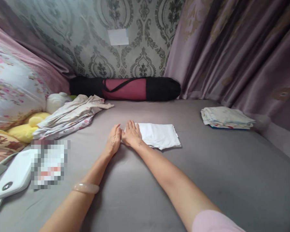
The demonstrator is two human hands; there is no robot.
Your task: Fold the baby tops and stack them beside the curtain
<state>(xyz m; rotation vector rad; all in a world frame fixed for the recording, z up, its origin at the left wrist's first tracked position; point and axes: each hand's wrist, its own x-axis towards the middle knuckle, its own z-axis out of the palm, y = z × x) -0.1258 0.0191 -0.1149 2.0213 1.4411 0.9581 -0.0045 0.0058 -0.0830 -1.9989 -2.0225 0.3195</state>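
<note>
A white folded garment (159,135) lies flat on the grey bed sheet (145,187), in the middle of the head view. My right hand (132,133) rests palm down on its left end, fingers stretched out and a little apart. Right beside it, my left hand (114,140) stands on its edge along the garment's left border, with fingers straight. Whether the left fingertips touch the cloth cannot be made out. Neither hand has anything in its grasp. A pale bangle (86,188) circles my left wrist.
Loose clothes (72,112) lie heaped at left beside a yellow plush toy (26,129) and a flowered pillow (12,87). A folded cloth stack (227,116) sits at right. Against the wall is a black-and-red long bag (125,88). A white device (14,175) lies front left.
</note>
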